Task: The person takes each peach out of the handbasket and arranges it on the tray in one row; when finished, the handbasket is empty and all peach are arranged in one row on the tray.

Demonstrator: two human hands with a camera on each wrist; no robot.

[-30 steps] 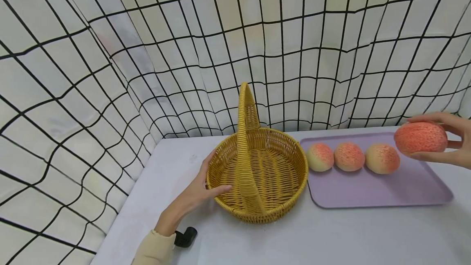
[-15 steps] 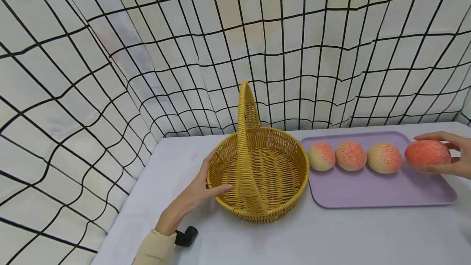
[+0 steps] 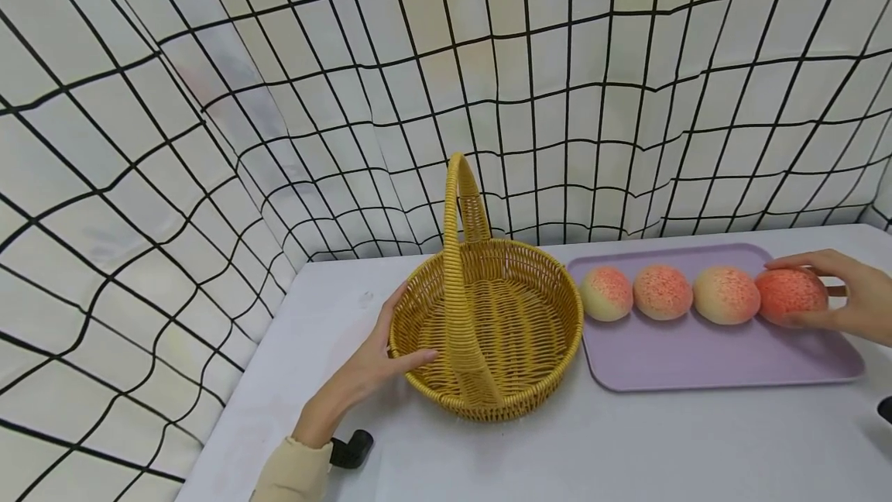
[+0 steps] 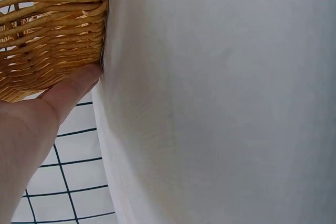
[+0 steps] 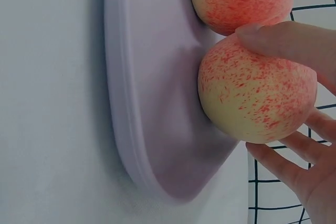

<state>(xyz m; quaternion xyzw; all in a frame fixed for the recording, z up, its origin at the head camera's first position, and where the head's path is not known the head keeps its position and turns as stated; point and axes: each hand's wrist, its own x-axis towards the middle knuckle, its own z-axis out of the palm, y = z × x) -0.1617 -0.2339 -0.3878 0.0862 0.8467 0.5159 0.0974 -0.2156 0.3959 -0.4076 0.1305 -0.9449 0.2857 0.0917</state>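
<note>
My left hand point(image 3: 379, 359) holds the left side of a yellow wicker basket point(image 3: 519, 403), its thumb over the rim. In the left wrist view a finger touches the basket wall point(image 4: 58, 35) low down, near the table. The basket has a tall arched handle point(image 3: 456, 285) and nothing inside. At the right end of a lilac tray point(image 3: 697, 362), my right hand point(image 3: 857, 293) grips a reddish peach point(image 3: 787, 293) between thumb and fingers. That peach sits beside another peach point(image 3: 726, 295), in one row with two more, a peach point(image 3: 662, 293) and a peach point(image 3: 606, 294).
The basket stands close against the tray's left edge on a white table point(image 3: 557, 455). Behind and to the left rises a white wall with a black grid point(image 3: 530, 99). A black device point(image 3: 354, 449) is at the left wrist.
My right hand has lowered the reddish peach onto the tray's right end and moved it left, up to the row. The left hand and basket have stayed put.
</note>
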